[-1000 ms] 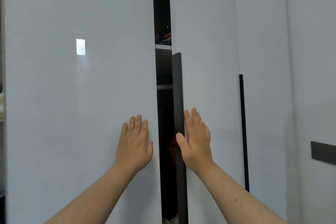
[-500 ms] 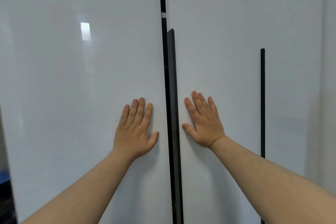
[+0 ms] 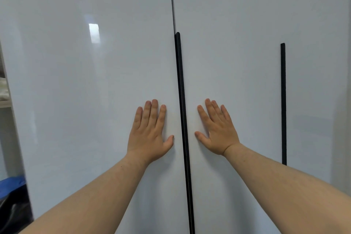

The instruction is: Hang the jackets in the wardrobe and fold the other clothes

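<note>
Two glossy white wardrobe doors fill the view and meet at a thin seam with a long black handle strip point(image 3: 182, 112). My left hand point(image 3: 150, 133) presses flat on the left door point(image 3: 85, 100), fingers straight, just left of the seam. My right hand point(image 3: 216, 129) lies flat on the right door point(image 3: 237, 53), fingers spread, just right of the strip. Both doors look closed. No jackets or other clothes show; the wardrobe's inside is hidden.
A second black handle strip point(image 3: 283, 100) runs down further right. At the far left edge an open shelf point(image 3: 4, 103) holds pale folded fabric point(image 3: 3, 89), with something blue point(image 3: 11, 184) and something dark point(image 3: 13, 213) below it.
The gap between the doors, which showed the dark inside and some clothes, has closed. Both flat hands have pushed the doors together and stayed on them.
</note>
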Tool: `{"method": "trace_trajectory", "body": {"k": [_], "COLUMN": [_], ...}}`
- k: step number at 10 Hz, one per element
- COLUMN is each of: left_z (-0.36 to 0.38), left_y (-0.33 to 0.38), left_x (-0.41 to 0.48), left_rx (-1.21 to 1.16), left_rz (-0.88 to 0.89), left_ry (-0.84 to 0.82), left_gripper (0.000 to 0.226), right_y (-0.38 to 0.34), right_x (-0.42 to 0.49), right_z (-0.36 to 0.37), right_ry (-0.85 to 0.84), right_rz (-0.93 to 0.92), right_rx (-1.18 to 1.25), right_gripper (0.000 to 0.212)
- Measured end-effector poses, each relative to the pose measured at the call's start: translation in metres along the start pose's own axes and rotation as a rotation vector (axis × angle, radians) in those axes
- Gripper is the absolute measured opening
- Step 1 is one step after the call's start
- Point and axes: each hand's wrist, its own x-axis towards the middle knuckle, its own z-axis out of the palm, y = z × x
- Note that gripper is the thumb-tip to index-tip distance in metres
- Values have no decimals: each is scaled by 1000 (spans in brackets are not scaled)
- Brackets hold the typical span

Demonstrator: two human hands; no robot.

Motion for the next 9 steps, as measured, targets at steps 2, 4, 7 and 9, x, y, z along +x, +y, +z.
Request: {"method": "trace_trajectory", "body": {"k": [2,4,7,9], "left_z": [1,-12,-27,-32], "left_y": [-1,12,21,7], "left_x": [-1,-8,-66,-111], "left_rx": [-13,-139,-259,-472], "left_rz": [-6,-103,40,38], "left_ry": [-26,-107,-215,-565], "left_gripper": [94,92,67,51], "right_y": [8,3,-17,-23], "right_x": [-22,-45,-121,-169], "right_z": [12,18,23,29], "right_ry": [-43,-88,-209,-514], "right_rz": [25,97,250,314], "right_rx": [-17,44,348,351], "right_gripper": [85,87,58,35]}}
